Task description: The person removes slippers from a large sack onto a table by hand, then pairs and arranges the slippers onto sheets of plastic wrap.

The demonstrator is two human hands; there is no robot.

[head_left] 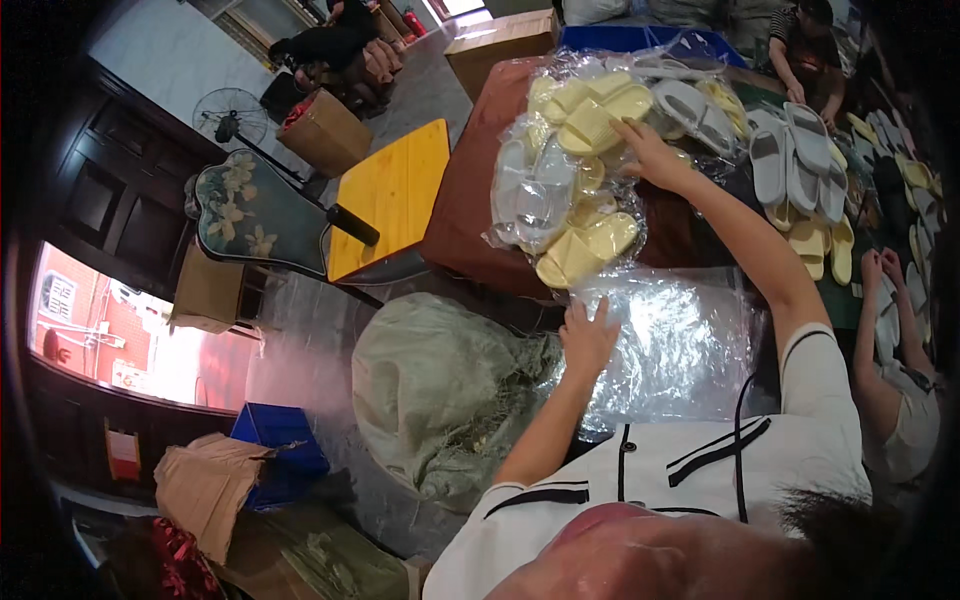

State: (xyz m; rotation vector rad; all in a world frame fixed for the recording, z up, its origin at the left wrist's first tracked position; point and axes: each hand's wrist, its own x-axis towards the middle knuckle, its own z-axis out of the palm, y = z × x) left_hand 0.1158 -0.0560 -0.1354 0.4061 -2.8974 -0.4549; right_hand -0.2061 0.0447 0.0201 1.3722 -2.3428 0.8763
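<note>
White shirt (650, 480) nearest, left hand (588, 340) spreads on clear plastic (680, 345), right hand (655, 158) spreads by yellow slippers (587, 128).

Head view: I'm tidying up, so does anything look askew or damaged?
Yes. The sack looks frayed, with loose strands along its right side. Lower left, the cardboard sits bent and crooked by the blue bin. The slippers lie in an untidy heap by the right hand.

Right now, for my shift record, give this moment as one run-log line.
right hand: at yellow slide sandals, fingers spread | left hand: at clear plastic bag, fingers spread | nearby: gray slide sandals, woven sack
</note>
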